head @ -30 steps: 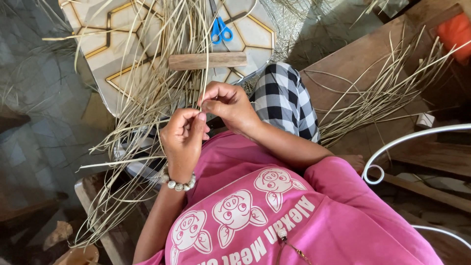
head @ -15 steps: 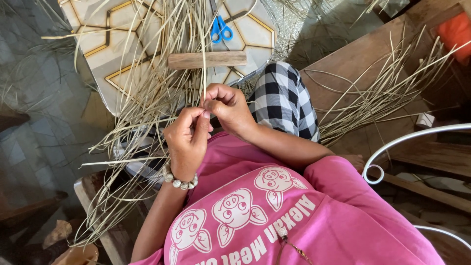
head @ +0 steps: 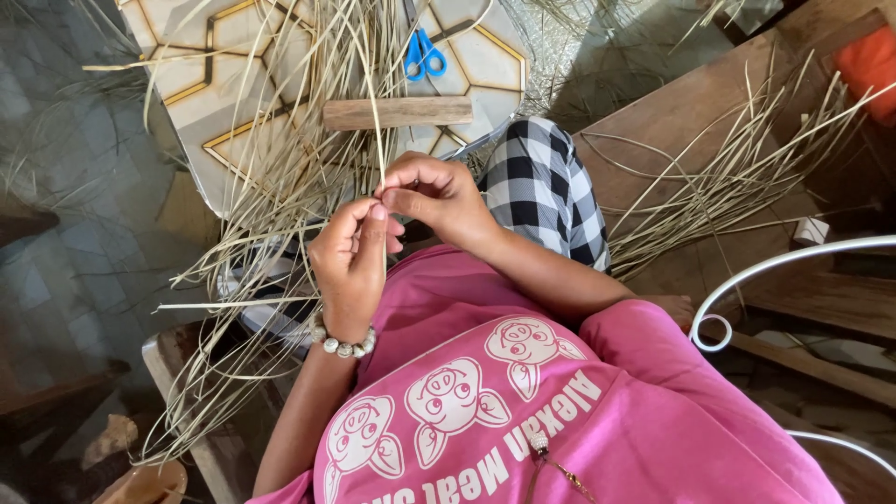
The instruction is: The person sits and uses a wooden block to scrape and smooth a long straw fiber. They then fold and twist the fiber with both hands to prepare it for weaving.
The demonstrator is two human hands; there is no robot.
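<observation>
The right hand (head: 439,198) pinched a single pale straw strand (head: 371,103) between thumb and fingertips, and the left hand (head: 353,259), beaded bracelet (head: 342,342) at its wrist, gripped the same strand just below. The strand rose over the patterned board (head: 187,65), past the wooden block (head: 398,113) and blue scissors (head: 425,54). The step looked like splitting or smoothing one strand; the next move would call for a steady, even pull. Since half a second earlier, the hands had barely shifted.
</observation>
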